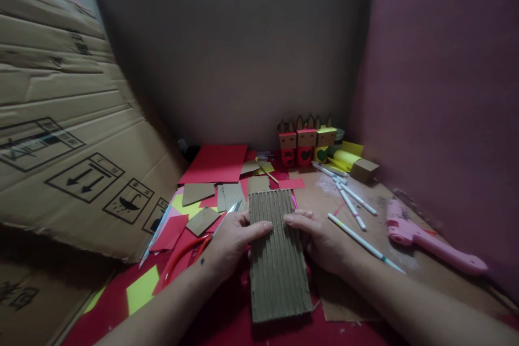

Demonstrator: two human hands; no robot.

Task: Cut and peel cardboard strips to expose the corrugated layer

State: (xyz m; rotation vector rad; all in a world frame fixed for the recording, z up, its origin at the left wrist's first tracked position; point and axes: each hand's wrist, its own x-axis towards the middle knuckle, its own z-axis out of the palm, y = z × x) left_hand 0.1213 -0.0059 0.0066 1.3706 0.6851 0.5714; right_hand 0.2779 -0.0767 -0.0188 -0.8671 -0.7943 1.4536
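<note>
A ribbed strip of corrugated cardboard (278, 259) lies lengthwise in front of me, and both hands hold it near its far end. My left hand (231, 240) grips the left edge, thumb laid across the top. My right hand (320, 238) grips the right edge, fingers curled onto the ribbed face. Red-handled scissors (186, 257) lie just left of my left hand, blades pointing away.
Scraps of red, yellow and brown paper (203, 194) litter the red-covered table. Three small paper-covered box figures (306, 143) stand at the back. Several white pens (352, 200) and a pink glue gun (430, 243) lie to the right. A large cardboard sheet (68, 140) leans at left.
</note>
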